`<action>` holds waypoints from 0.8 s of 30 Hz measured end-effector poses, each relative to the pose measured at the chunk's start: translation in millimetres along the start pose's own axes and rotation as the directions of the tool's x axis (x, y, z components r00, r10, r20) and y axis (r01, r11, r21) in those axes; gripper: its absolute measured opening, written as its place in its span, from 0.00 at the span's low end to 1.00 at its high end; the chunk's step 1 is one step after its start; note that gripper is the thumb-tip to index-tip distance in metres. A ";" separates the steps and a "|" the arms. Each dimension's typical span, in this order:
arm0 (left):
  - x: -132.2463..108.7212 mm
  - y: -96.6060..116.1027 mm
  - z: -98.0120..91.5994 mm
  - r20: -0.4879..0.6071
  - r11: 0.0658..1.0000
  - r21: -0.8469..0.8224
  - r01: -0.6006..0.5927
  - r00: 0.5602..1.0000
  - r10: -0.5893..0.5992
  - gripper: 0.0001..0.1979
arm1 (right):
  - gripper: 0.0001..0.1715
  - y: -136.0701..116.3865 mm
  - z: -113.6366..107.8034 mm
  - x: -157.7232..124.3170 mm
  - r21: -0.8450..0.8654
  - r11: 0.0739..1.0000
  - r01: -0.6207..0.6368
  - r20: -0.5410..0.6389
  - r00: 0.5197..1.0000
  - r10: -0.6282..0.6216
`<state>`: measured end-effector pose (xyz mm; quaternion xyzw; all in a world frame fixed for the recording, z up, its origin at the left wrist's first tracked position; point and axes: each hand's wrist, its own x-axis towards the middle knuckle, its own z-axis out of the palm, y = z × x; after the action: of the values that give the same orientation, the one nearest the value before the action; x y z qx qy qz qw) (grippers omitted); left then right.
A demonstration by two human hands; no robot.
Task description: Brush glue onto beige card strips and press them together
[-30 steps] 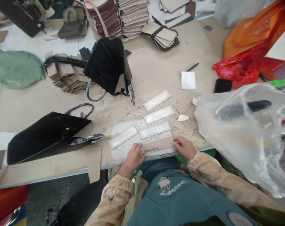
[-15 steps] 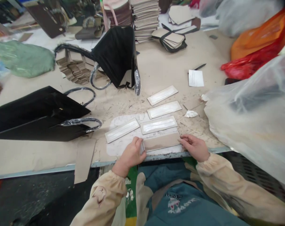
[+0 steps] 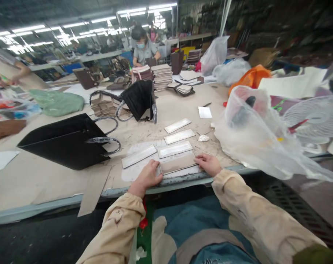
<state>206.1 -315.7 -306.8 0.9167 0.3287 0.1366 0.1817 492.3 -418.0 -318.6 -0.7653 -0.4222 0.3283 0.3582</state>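
Note:
A tan rectangular cardboard strip (image 3: 178, 163) lies at the near edge of the table (image 3: 45, 176). My left hand (image 3: 147, 175) grips its left end with the fingers curled. My right hand (image 3: 209, 163) holds its right end, fingers pressed on it. Just beyond lie several similar strips with a glossy white coating (image 3: 174, 149), set in a loose row running away from me. A whitish smear of glue covers the table under the nearest strips.
A flat black handbag (image 3: 64, 141) lies at left; another black bag (image 3: 139, 97) stands further back. Stacks of cardboard pieces (image 3: 161, 75) sit behind. A big clear plastic bag (image 3: 254, 135) bulges at right, beside a white fan (image 3: 317, 117). A person works at the far end.
My head has lifted, so the view now takes in the workshop beyond the table. Both hands stay on the ends of the tan strip.

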 end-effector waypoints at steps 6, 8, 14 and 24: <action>-11.8 2.0 3.1 -0.031 1.000 0.019 0.015 0.999 -0.014 0.27 | 0.14 -0.2 -1.3 5.4 0.000 1.000 -0.019 0.025 1.000 0.019; -14.1 3.7 4.3 -0.032 0.997 0.047 0.059 0.998 -0.057 0.30 | 0.15 -1.6 -2.1 8.1 -0.012 0.999 -0.037 0.038 0.999 0.037; -14.3 12.0 4.6 -0.027 0.976 0.138 0.171 0.985 -0.169 0.27 | 0.16 -14.4 -11.2 9.3 -0.133 0.991 -0.019 0.059 0.998 0.027; -7.6 25.6 -2.8 0.018 0.952 0.167 0.258 0.964 -0.265 0.27 | 0.13 -56.4 -27.2 3.9 -0.426 0.896 0.126 -0.012 0.989 -0.145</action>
<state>213.6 -338.3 -294.4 0.8795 0.4534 0.0655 0.1293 492.7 -400.1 -258.4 -0.8004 -0.5278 0.1864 0.2144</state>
